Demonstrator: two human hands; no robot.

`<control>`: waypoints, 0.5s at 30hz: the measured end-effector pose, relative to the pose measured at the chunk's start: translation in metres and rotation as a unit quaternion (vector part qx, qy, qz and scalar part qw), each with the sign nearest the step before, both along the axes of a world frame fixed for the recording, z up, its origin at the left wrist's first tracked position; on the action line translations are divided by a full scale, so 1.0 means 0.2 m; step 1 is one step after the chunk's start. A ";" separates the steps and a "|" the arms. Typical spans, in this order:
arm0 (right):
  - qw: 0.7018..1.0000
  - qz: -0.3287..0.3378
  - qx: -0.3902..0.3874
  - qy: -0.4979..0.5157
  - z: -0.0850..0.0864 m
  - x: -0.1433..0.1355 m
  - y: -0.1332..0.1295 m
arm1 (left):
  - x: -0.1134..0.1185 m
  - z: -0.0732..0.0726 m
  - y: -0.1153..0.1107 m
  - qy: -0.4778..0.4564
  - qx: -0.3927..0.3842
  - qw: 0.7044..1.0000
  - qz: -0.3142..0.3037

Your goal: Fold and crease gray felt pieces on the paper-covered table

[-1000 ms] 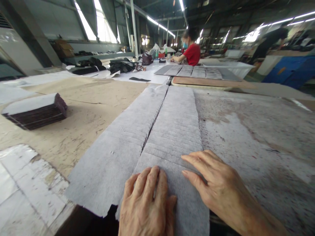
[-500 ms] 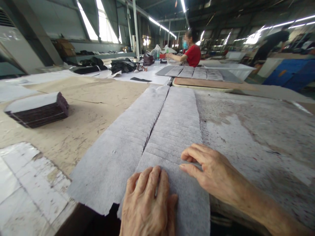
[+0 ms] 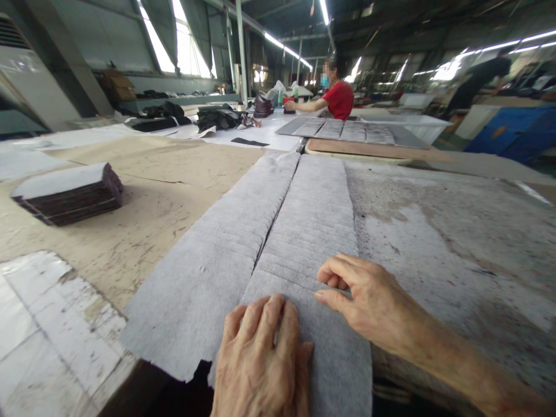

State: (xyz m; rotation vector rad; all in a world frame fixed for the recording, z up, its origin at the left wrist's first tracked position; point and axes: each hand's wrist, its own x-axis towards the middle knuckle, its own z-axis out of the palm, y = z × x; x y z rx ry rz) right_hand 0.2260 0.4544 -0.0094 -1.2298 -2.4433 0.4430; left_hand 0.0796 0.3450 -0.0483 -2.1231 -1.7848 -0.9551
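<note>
Two rows of overlapping grey felt-like fabric pieces run away from me along the table, with a narrow dark gap between them. My left hand (image 3: 263,353) lies palm down on the near end of the right-hand row (image 3: 304,231), fingers stretched out and close together. Over the right edge of that same row is my right hand (image 3: 351,292), its fingers bent and the thumb a little apart from them. Nothing shows between thumb and fingers. The left-hand row (image 3: 195,272) is untouched, its near end hanging at the table edge with a ragged corner.
A tied stack of dark pieces with a pale top (image 3: 67,194) sits on brown paper (image 3: 174,168) at left. Farther off are dark cloth bundles (image 3: 219,117), a grey board (image 3: 286,126) with laid-out pieces, and a blue bin (image 3: 512,133). A person in a red top (image 3: 340,99) works beyond.
My right hand has shifted very slightly left, with its fingers a little more bent. The left hand stays in place. The far person's arm has moved slightly.
</note>
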 end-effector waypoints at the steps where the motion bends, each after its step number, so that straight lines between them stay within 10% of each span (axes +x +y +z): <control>1: 1.000 -0.002 -0.005 0.003 0.00 0.00 0.00 | 0.00 0.00 0.00 0.001 0.000 1.000 -0.001; 15: 0.998 -0.039 -0.050 -0.006 0.01 -0.04 0.04 | -0.11 0.14 0.21 0.073 -0.176 0.981 -0.038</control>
